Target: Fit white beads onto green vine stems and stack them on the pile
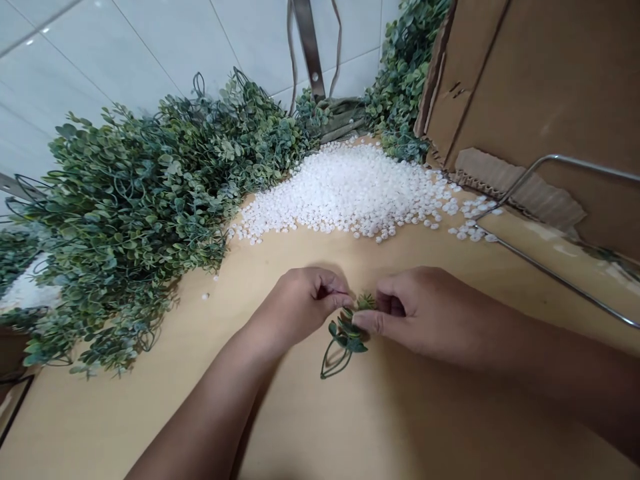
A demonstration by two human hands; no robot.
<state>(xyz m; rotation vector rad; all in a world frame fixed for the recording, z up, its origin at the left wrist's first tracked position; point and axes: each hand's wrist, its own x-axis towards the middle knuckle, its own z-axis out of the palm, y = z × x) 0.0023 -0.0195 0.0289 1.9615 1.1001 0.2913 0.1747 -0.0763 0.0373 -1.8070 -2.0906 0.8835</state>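
Note:
Above the tan tabletop, near the middle of the view, both hands meet at a small artificial leaf sprig [345,332] with green leaves and a looped stem hanging below. My left hand [305,303] is closed, thumb and forefinger pinched at the sprig's upper left side. From the right, my right hand [405,307] pinches the sprig between thumb and fingers. Leaves show between the two hands; the exact spot under the fingertips is hidden. Just beyond the hands lies a heap of small white plastic pieces [350,187].
A large pile of artificial greenery [145,180] covers the left and back of the table [310,427], against a white tiled wall [150,47]. A cardboard box [555,80] stands at the right, with a bent metal wire frame [560,267] before it. More greenery [405,80] stands behind.

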